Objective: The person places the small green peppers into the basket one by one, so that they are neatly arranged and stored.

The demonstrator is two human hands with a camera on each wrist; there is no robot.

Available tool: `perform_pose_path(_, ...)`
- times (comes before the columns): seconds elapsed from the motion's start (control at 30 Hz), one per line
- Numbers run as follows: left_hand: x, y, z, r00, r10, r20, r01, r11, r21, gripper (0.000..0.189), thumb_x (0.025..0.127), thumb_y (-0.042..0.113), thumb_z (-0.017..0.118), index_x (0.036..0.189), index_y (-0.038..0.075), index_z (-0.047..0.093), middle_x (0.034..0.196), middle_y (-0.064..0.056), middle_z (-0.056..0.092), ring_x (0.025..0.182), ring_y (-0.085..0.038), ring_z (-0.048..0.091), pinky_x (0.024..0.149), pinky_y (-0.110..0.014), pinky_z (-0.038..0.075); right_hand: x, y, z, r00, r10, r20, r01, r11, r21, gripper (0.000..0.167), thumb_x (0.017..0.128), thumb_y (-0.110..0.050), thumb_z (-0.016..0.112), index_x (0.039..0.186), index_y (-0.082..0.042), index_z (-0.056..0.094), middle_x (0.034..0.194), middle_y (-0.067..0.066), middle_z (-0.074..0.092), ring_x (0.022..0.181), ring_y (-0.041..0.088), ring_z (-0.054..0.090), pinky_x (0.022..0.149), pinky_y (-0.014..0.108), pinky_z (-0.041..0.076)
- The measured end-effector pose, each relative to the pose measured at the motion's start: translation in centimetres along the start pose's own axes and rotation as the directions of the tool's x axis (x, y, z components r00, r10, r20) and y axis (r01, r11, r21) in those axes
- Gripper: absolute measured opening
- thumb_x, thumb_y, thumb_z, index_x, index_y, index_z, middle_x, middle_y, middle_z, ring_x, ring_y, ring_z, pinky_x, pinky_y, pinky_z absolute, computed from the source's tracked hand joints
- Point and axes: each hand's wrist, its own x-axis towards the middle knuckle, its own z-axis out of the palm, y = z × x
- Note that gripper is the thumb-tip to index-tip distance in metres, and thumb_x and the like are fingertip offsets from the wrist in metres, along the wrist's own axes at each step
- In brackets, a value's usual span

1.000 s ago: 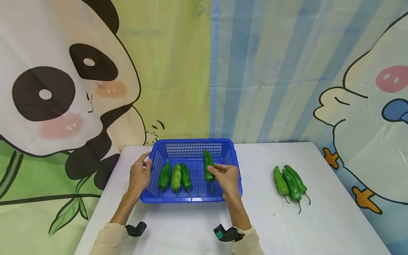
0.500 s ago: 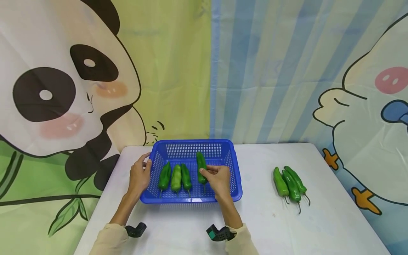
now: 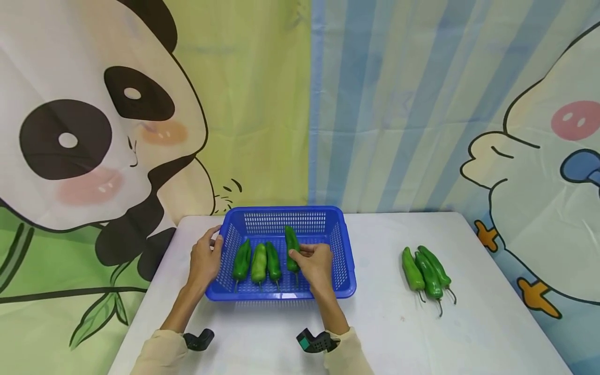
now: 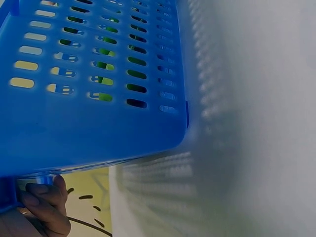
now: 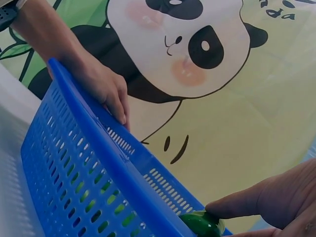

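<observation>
Head view: the right hand (image 3: 315, 263) pinches a green pepper (image 3: 292, 248) between thumb and fingertips, holding it low inside the blue basket (image 3: 344, 271), stem toward the person, just at 3 o'clock of three peppers (image 3: 258, 263) already lying side by side on the basket floor. It is held parallel to that row, which looks meant to keep the stems lined up the same way. The left hand (image 3: 204, 258) grips the basket's rim at 9 o'clock, fingers curled over the edge, likely to steady the light basket; the right wrist view shows those fingers (image 5: 116, 101) on the rim. The basket sits on the white worktop (image 3: 487, 333). At 3 o'clock, well apart from the basket, three more peppers (image 3: 427, 272) lie together. A panda backdrop (image 3: 89, 135) hangs at 12 o'clock.
</observation>
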Motion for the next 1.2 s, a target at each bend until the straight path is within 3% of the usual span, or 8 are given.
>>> perform_pose_path(0.23, 0.2, 0.1, 0.1, 1.0, -0.002, 0.015, 0.002, 1.0, 0.011, 0.047, 0.118, 0.022, 0.045, 0.159, 0.001, 0.053, 0.104, -0.028, 0.075, 0.082, -0.032, 0.072, 0.067, -0.03, 0.05, 0.2, 0.1, 0.7, 0.998, -0.066, -0.02, 0.065, 0.997, -0.04, 0.029, 0.087, 0.0, 0.086, 0.111, 0.016, 0.078, 0.104, 0.032, 0.08, 0.09, 0.039, 0.083, 0.07, 0.036, 0.066)
perform_pose_path(0.43, 0.3, 0.1, 0.2, 1.0, -0.009, 0.024, 0.008, 1.0, 0.015, 0.048, 0.117, 0.022, 0.045, 0.16, 0.002, 0.051, 0.106, -0.028, 0.075, 0.083, -0.033, 0.073, 0.068, -0.031, 0.051, 0.7, 0.0, 1.0, 0.998, -0.033, -0.044, 0.026, 0.988, -0.154, 0.03, 0.084, -0.001, 0.089, 0.108, 0.014, 0.079, 0.099, 0.028, 0.081, 0.083, 0.035, 0.083, 0.07, 0.04, 0.067)
perform_pose_path(0.67, 0.3, 0.1, 0.3, 1.0, -0.012, 0.015, 0.012, 1.0, 0.022, 0.047, 0.117, 0.021, 0.046, 0.159, 0.002, 0.053, 0.104, -0.029, 0.075, 0.083, -0.034, 0.074, 0.067, -0.029, 0.051, 3.8, 5.6, 2.4, 0.987, -0.149, -0.066, 0.129, 0.962, -0.242, 0.027, 0.078, -0.005, 0.091, 0.099, 0.011, 0.082, 0.088, 0.023, 0.081, 0.071, 0.028, 0.078, 0.063, 0.038, 0.064)
perform_pose_path(0.8, 0.3, 0.1, 0.2, 1.0, -0.01, 0.009, 0.01, 1.0, 0.023, 0.047, 0.117, 0.022, 0.046, 0.159, 0.002, 0.053, 0.102, -0.028, 0.075, 0.082, -0.034, 0.074, 0.067, -0.03, 0.051, 4.0, 5.8, 2.6, 0.994, -0.097, -0.044, 0.083, 0.965, -0.249, 0.028, 0.079, -0.005, 0.091, 0.1, 0.011, 0.082, 0.091, 0.024, 0.082, 0.075, 0.029, 0.079, 0.066, 0.042, 0.066)
perform_pose_path(1.0, 0.3, 0.1, 0.3, 1.0, 0.003, 0.001, -0.003, 1.0, 0.018, 0.046, 0.116, 0.021, 0.046, 0.157, 0.001, 0.054, 0.099, -0.027, 0.075, 0.076, -0.031, 0.074, 0.062, -0.028, 0.051, 5.1, 7.8, 3.6, 0.992, -0.116, -0.056, 0.094, 0.951, -0.295, 0.025, 0.077, -0.008, 0.092, 0.096, 0.008, 0.084, 0.086, 0.019, 0.082, 0.071, 0.022, 0.077, 0.06, 0.036, 0.062)
perform_pose_path(1.03, 0.3, 0.1, 0.3, 1.0, 0.004, 0.0, -0.004, 1.0, 0.02, 0.046, 0.116, 0.021, 0.046, 0.157, 0.0, 0.054, 0.099, -0.027, 0.075, 0.076, -0.031, 0.074, 0.062, -0.028, 0.051, 5.1, 7.7, 3.7, 0.989, -0.131, -0.067, 0.104, 0.943, -0.315, 0.025, 0.076, -0.009, 0.092, 0.093, 0.006, 0.084, 0.084, 0.017, 0.082, 0.07, 0.021, 0.076, 0.059, 0.036, 0.061)
perform_pose_path(1.2, 0.3, 0.0, 0.3, 1.0, 0.009, -0.012, -0.009, 1.0, 0.027, 0.046, 0.116, 0.02, 0.047, 0.156, 0.0, 0.055, 0.098, -0.027, 0.075, 0.075, -0.031, 0.074, 0.063, -0.029, 0.05, 2.6, 3.3, 3.0, 0.99, -0.133, -0.042, 0.111, 0.934, -0.338, 0.014, 0.078, -0.002, 0.089, 0.082, 0.008, 0.08, 0.073, 0.015, 0.076, 0.064, 0.022, 0.066, 0.057, 0.04, 0.057)
